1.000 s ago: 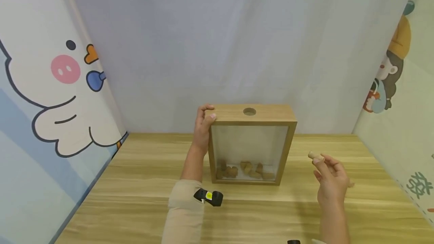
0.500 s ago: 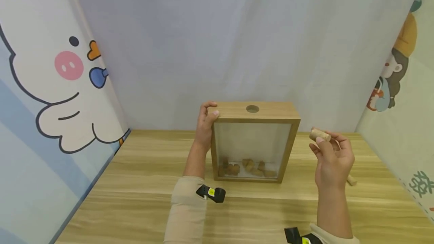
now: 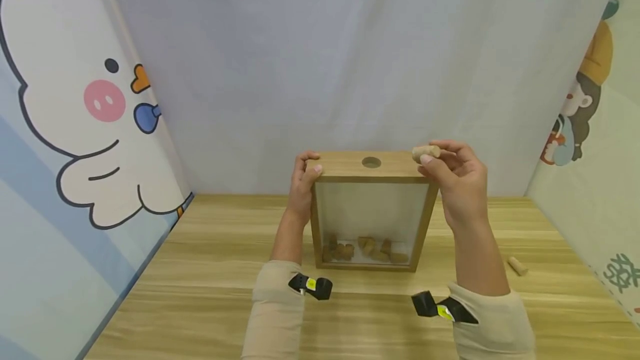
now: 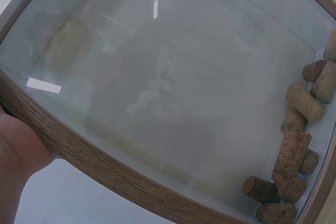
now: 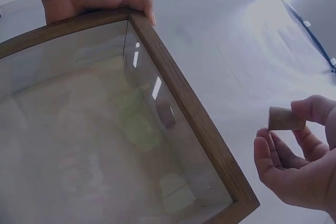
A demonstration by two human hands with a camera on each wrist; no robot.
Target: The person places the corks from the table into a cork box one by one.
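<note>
A wooden-framed box with a clear front [image 3: 370, 210] stands upright on the table, with a round hole [image 3: 371, 162] in its top. My left hand [image 3: 301, 188] grips the box's upper left corner, its thumb on the top edge. Several corks [image 4: 294, 150] lie piled along the bottom inside the box. Between thumb and fingers my right hand [image 3: 462, 185] pinches a cork [image 3: 422, 153], held roughly level by the box's upper right corner. The right wrist view shows this cork [image 5: 283, 118] apart from the frame.
Another cork [image 3: 517, 265] lies on the wooden table [image 3: 210, 293] to the right of the box. A pale curtain [image 3: 325, 60] hangs behind, and printed cloth panels [image 3: 45, 154] stand at both sides.
My right hand has risen and moved left with the cork, from above the right of the table to the box's upper right corner. The left hand keeps its grip on the box.
</note>
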